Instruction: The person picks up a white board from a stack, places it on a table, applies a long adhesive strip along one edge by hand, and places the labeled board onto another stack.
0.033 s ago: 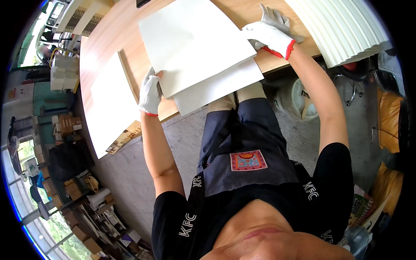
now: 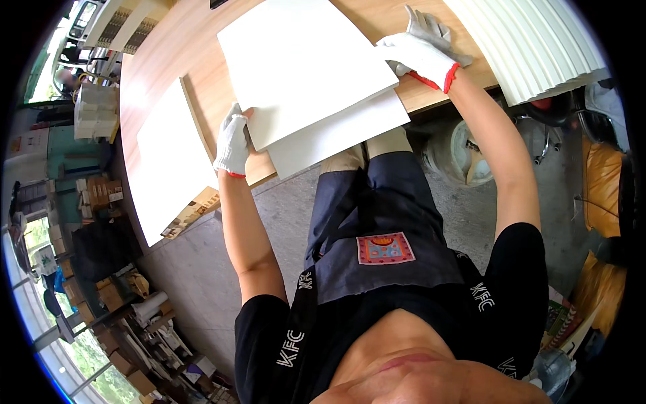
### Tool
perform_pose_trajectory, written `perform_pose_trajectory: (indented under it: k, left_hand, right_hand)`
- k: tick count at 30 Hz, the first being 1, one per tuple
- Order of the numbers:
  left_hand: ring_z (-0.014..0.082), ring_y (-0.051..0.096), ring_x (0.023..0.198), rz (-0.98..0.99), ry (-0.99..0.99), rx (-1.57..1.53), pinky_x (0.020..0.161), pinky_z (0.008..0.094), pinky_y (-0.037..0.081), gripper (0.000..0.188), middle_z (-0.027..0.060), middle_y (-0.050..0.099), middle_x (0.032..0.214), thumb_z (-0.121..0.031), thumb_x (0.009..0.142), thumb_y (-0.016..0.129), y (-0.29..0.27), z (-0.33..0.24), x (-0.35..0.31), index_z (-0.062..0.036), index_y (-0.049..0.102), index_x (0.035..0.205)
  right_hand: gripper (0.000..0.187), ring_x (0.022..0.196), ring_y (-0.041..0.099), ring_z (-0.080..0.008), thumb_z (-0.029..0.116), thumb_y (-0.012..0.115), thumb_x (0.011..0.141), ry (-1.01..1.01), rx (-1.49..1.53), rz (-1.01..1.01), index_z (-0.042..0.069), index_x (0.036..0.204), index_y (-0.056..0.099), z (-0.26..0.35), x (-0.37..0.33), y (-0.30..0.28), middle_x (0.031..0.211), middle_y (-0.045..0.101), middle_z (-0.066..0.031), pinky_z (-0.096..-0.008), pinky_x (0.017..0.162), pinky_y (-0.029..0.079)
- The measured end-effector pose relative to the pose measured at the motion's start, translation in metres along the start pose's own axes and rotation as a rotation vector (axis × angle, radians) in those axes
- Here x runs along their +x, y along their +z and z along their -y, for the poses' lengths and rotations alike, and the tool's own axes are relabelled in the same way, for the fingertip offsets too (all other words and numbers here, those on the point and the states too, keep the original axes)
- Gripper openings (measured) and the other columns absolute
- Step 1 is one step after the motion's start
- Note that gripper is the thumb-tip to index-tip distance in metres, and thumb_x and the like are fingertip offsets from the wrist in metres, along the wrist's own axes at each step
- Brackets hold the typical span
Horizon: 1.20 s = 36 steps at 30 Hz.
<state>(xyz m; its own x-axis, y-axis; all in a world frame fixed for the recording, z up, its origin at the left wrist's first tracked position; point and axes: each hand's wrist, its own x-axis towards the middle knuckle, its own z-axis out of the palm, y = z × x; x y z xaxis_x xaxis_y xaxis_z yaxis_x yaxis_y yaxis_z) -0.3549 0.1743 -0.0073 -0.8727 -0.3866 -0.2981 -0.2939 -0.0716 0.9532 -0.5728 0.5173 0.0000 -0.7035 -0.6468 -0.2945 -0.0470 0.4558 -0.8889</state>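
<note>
A thick white sheet stack (image 2: 303, 67) lies on the wooden table in front of me, with another white sheet (image 2: 336, 135) jutting out beneath it over the near edge. My left hand (image 2: 233, 143), in a white knit glove with a red cuff, is closed at the stack's left edge, its bare thumb tip showing. On the opposite side my right hand (image 2: 418, 57), gloved alike, grips the right edge with its fingertips. Grey-coated glove fingers (image 2: 428, 28) spread behind that hand, and a second red edge shows below it; whether this is a loose glove I cannot tell.
Another white stack (image 2: 171, 155) rests at the table's (image 2: 158, 71) left side. At the right stands a pile of white ridged sheets (image 2: 531, 47). Below the table edge is a translucent bucket (image 2: 447, 158). Cardboard boxes (image 2: 101, 192) and shelving fill the far left.
</note>
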Motion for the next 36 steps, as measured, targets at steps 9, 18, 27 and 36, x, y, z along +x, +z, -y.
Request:
perform_pose_trajectory:
  k: [9,18,27,36]
  left_hand:
    - [0.0331,0.053,0.118,-0.514,0.46,1.132,0.094,0.0465,0.048,0.057,0.0174,0.059,0.125,-0.037,0.078,0.078,0.025,0.04,-0.071,-0.0037,0.059,0.12]
    - [0.0357,0.051,0.119,-0.413,0.668,1.194,0.101,0.0449,0.043,0.047,0.0156,0.059,0.131,-0.029,0.068,0.085,0.023,0.041,-0.087,0.0,0.066,0.1]
    - [0.0341,0.053,0.107,-0.409,0.647,1.142,0.095,0.0437,0.043,0.043,0.0145,0.061,0.128,-0.03,0.064,0.086,0.024,0.041,-0.086,-0.0013,0.066,0.089]
    - [0.0338,0.054,0.107,-0.422,0.697,1.171,0.094,0.0439,0.044,0.044,0.0139,0.06,0.13,-0.031,0.064,0.086,0.022,0.044,-0.084,-0.0017,0.066,0.089]
  right_hand:
    - [0.064,0.119,0.059,-0.0267,0.061,0.061,0.087,-0.141,-0.718,-0.386,0.015,0.131,0.058,0.002,-0.038,0.023,0.127,0.063,-0.0059,-0.039,0.099,0.045]
    - [0.082,0.139,0.036,-0.0274,0.061,0.072,0.076,-0.436,-1.003,-0.486,0.009,0.137,0.053,-0.034,-0.067,0.06,0.146,0.047,-0.0095,-0.0456,0.119,0.022]
    - [0.088,0.142,0.032,-0.0267,0.068,0.063,0.08,-0.406,-1.049,-0.47,0.01,0.143,0.047,-0.035,-0.065,0.061,0.15,0.042,-0.0084,-0.0455,0.121,0.017]
    - [0.087,0.143,0.032,-0.027,0.068,0.064,0.08,-0.404,-1.049,-0.477,0.011,0.143,0.046,-0.037,-0.065,0.062,0.151,0.041,-0.009,-0.0455,0.121,0.017]
